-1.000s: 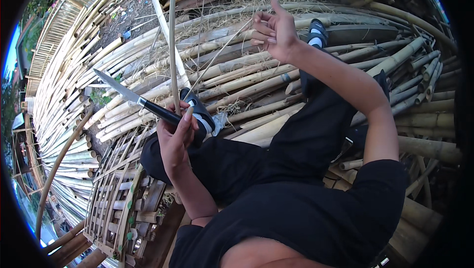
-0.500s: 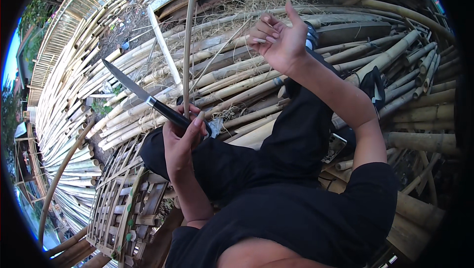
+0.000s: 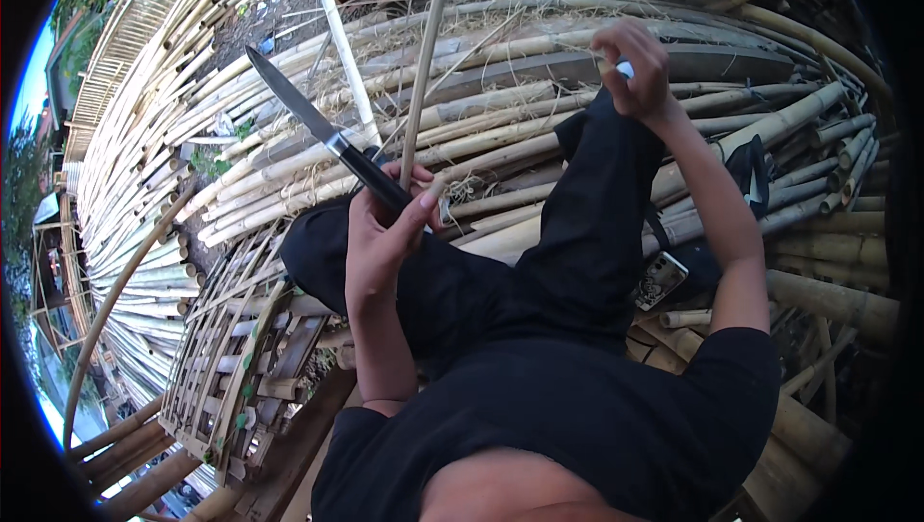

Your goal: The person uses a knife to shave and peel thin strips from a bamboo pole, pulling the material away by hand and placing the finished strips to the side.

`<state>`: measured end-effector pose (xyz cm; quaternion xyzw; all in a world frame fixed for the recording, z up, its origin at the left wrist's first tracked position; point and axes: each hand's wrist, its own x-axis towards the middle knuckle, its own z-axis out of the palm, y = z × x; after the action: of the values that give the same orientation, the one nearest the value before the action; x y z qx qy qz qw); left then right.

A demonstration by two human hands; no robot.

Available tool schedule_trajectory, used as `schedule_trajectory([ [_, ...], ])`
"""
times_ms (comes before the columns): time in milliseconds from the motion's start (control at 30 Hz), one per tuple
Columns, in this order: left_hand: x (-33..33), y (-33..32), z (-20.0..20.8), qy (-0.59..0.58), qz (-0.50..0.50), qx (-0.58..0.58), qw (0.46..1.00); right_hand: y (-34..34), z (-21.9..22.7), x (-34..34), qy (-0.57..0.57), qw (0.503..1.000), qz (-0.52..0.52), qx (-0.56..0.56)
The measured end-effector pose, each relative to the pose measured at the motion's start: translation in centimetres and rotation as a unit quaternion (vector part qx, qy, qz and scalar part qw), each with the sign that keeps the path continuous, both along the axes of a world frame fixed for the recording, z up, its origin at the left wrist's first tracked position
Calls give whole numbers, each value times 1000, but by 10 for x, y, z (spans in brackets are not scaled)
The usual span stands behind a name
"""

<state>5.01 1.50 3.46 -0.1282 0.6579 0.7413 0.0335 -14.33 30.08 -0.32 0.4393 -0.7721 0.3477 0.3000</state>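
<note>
The left hand (image 3: 377, 245) grips a knife (image 3: 328, 133) and a stick (image 3: 429, 60); the right hand (image 3: 643, 77), half curled, looks empty.

Pale strip (image 3: 426, 60) cut off by top edge, lower end lost behind left hand (image 3: 375, 245); butt of knife (image 3: 334, 141) covered by same hand; right hand (image 3: 639, 72) a bit blurred, can't tell if curled fingers pinch anything; sandal (image 3: 625, 70) behind it mostly hidden; structures (image 3: 48, 209) near left rim too small to tell
</note>
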Motion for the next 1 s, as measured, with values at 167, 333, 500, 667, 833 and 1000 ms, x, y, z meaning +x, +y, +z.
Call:
schedule_trajectory([
  [167,6,-6,-1,-5,5,19,1000,1,-9,-11,-170,970,26,169],
  [333,16,-11,-7,-12,15,36,999,3,-27,-17,-396,814,2,425],
  [500,20,-16,-7,-27,38,48,998,26,-39,-20,-702,478,28,527],
  [667,22,-22,-14,-28,45,40,998,26,-39,-15,-507,480,-48,714],
  [833,23,-19,-15,-37,44,73,996,38,-74,-23,-215,677,-126,693],
  [1000,6,-14,-16,-47,21,36,998,-80,-10,4,-677,724,106,86],
])
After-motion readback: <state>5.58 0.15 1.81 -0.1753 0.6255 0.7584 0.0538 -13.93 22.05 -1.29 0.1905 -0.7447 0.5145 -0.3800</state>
